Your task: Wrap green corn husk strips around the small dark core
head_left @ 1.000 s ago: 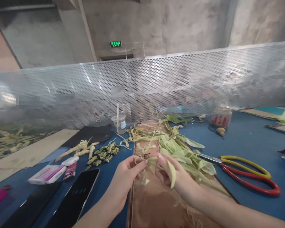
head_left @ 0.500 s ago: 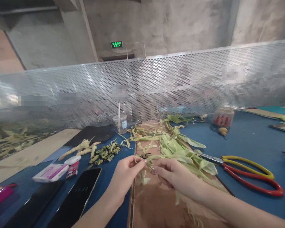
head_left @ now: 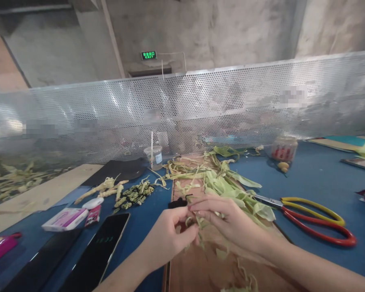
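Note:
My left hand [head_left: 176, 233] is closed around a small piece of pale green husk [head_left: 190, 221] above the brown board [head_left: 197, 267]. The fingers of my right hand [head_left: 222, 215] are bent over the same piece and meet the left fingertips; part of the husk is hidden between the hands. Just behind the left fingers lies a small black thing [head_left: 179, 202] on the board. A pile of green husk leaves [head_left: 215, 184] spreads behind and to the right of my hands, and drier strips [head_left: 185, 170] lie farther back.
Scissors with red and yellow handles [head_left: 322, 227] lie at right, near a jar [head_left: 284, 149]. On the left are braided green pieces [head_left: 136, 194], pale twisted pieces [head_left: 105, 187], a phone [head_left: 100, 247] and a pink-white box [head_left: 63, 219]. A plastic cup [head_left: 154, 158] stands behind.
My right hand has moved left and over the left fingertips, closing the gap between them. My left hand has shifted slightly right and down. More of the black thing now shows.

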